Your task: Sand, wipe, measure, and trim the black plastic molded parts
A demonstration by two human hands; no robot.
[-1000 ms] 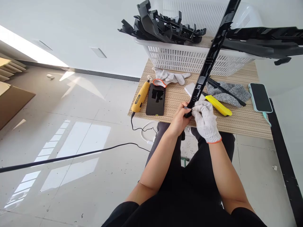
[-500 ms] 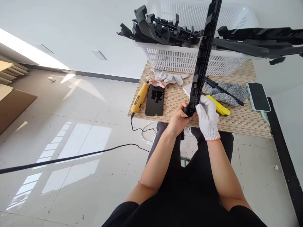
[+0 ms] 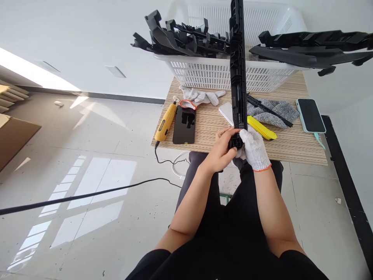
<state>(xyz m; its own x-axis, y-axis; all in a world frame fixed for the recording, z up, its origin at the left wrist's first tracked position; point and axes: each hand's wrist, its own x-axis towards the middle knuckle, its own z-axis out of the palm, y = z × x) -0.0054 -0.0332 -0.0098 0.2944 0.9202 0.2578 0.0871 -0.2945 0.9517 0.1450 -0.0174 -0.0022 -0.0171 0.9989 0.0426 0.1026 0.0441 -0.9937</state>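
Note:
A long black plastic trim strip (image 3: 238, 85) points away from me, its near end between my hands at the table's front edge. My bare left hand (image 3: 223, 151) has its fingers laid over the near end, thumb along the side. In a white knit glove with an orange cuff, my right hand (image 3: 253, 149) grips the same end from the right, some fingers hidden underneath. Just right of the strip lie a yellow utility knife (image 3: 262, 128) and a grey cloth (image 3: 272, 111) with a thin black strip on it.
A white plastic basket (image 3: 201, 74) at the back carries several black trim parts (image 3: 180, 37), some jutting out right (image 3: 314, 50). On the wood-grain table (image 3: 204, 132) are a yellow corded rotary tool (image 3: 165, 122), a black phone (image 3: 184, 126), a spare glove (image 3: 201, 96) and a charging phone (image 3: 311, 116).
The strip has swung from leaning right to nearly straight ahead. My left fingers have moved over its near end, and my right hand has shifted partly beneath. The view has moved slightly.

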